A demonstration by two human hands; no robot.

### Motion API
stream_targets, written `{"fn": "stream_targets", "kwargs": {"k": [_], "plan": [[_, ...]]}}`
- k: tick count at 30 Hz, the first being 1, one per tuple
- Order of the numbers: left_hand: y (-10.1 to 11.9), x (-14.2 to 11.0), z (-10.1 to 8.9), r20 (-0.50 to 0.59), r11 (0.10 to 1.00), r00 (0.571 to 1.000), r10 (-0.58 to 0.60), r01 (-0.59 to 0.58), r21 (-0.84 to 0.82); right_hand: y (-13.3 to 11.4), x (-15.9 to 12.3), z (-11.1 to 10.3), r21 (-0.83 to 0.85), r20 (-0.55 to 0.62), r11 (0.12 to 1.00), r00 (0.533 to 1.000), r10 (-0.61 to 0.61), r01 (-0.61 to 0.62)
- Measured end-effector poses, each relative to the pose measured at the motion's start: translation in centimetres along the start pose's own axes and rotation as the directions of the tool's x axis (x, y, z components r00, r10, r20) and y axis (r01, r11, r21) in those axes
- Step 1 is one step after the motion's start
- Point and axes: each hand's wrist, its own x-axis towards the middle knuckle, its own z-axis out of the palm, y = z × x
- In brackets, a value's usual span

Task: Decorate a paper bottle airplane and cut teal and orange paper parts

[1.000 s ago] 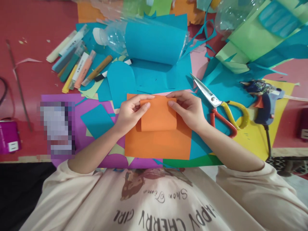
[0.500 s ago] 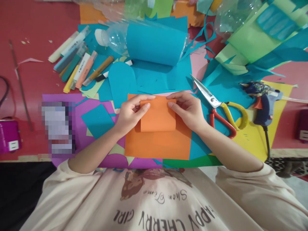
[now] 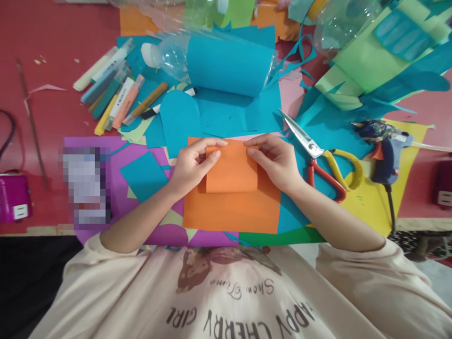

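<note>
Between my two hands is a small folded piece of orange paper (image 3: 231, 172), its bent edge toward me. My left hand (image 3: 192, 165) pinches its upper left corner, thumb on top and fingers behind. At the upper right corner my right hand (image 3: 277, 160) grips it the same way. Beneath lies a larger orange sheet (image 3: 229, 214), flat on the other papers. Scissors (image 3: 314, 153) with one red and one yellow handle rest to the right of my right hand, blades apart.
A plastic bottle (image 3: 226, 63) wrapped in blue paper lies beyond my hands. Several markers (image 3: 113, 94) are at the back left, a phone (image 3: 84, 186) at the left. On yellow paper (image 3: 370, 207) at the right sits a glue gun (image 3: 386, 155) with a cord. Blue and green scraps surround them.
Both hands keep their hold on the folded orange paper, almost still. The whole view has shifted very slightly; nothing else has visibly moved.
</note>
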Motion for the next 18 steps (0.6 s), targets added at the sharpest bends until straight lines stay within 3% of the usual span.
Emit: {"fn": "stream_targets", "kwargs": {"k": [8, 18], "plan": [[0.14, 0.04, -0.16, 0.050, 0.995, 0.997, 0.061, -0.064, 0.075, -0.08, -0.14, 0.06, 0.000, 0.027, 0.999, 0.999, -0.035, 0.035], [0.19, -0.04, -0.20, 0.062, 0.992, 0.997, 0.053, -0.060, 0.114, -0.30, -0.18, 0.04, -0.016, 0.032, 0.999, 0.999, -0.033, 0.033]]}}
